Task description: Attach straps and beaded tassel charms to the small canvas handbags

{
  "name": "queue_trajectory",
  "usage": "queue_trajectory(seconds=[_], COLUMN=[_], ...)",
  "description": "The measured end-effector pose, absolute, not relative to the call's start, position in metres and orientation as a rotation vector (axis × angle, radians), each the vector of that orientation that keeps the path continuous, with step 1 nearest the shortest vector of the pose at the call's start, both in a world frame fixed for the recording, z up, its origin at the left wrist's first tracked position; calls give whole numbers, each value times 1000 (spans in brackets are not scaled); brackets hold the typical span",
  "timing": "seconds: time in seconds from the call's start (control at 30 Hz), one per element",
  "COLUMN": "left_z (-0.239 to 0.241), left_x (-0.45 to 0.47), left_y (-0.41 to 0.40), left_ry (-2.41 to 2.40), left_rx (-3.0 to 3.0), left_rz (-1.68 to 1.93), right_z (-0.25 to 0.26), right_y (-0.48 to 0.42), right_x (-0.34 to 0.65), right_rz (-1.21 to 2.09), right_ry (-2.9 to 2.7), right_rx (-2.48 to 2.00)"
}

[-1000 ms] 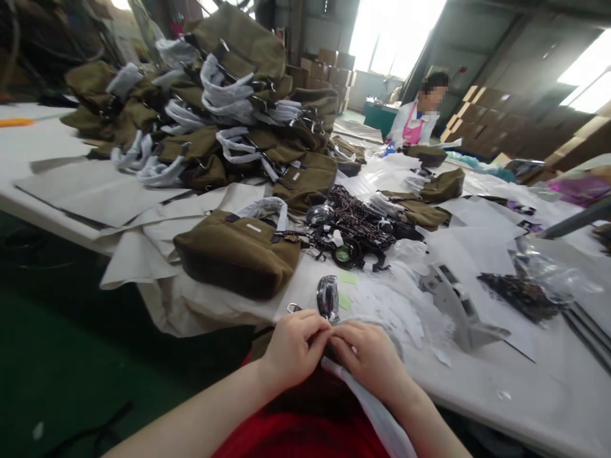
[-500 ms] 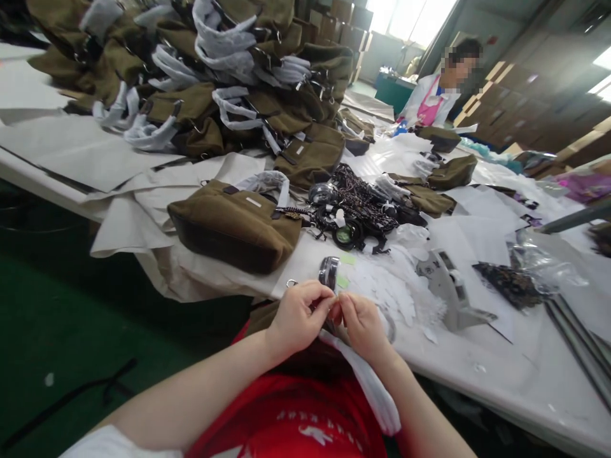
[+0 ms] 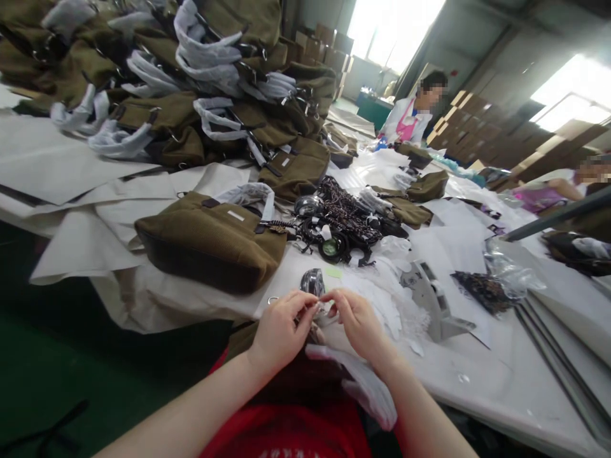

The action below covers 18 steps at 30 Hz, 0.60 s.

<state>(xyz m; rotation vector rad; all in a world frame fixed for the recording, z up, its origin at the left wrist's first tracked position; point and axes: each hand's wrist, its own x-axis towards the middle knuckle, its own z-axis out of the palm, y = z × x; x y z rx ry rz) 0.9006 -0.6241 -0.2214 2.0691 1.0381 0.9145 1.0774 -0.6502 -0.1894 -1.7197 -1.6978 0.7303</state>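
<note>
My left hand and my right hand meet fingertip to fingertip at the table's near edge. Both are closed in a pinch, and whatever is between the fingers is too small to make out. Below them an olive bag lies against my body, mostly hidden by my arms. Its handle, wrapped in white film, droops beside my right forearm. Just beyond the fingertips sits a coiled black strap in clear wrap. A metal ring shows beside my left hand.
A finished-looking olive bag stands ahead on the left, before a tall heap of bags. Black cords and straps lie in a tangle mid-table. A grey tape dispenser is at right. Two people are farther off.
The view has swung right, bringing a second person into the right edge. My fingertips stay together, with the right fingers more raised and arched. The wrapped handle hangs a little lower.
</note>
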Motion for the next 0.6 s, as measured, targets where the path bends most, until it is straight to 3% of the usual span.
queue_trajectory(seconds=[0.27,0.6], left_z=[-225,-275], left_x=[874,824], left_y=[-629,-627], left_ry=[751,1355], left_rx=[2512,2427], left_rz=[648,907], right_z=[-165,-185], right_y=[-521,-438], right_x=[1164,1173], right_rz=[105,163], right_ry=[-1649,-1575], right_rx=[-2217,-2452])
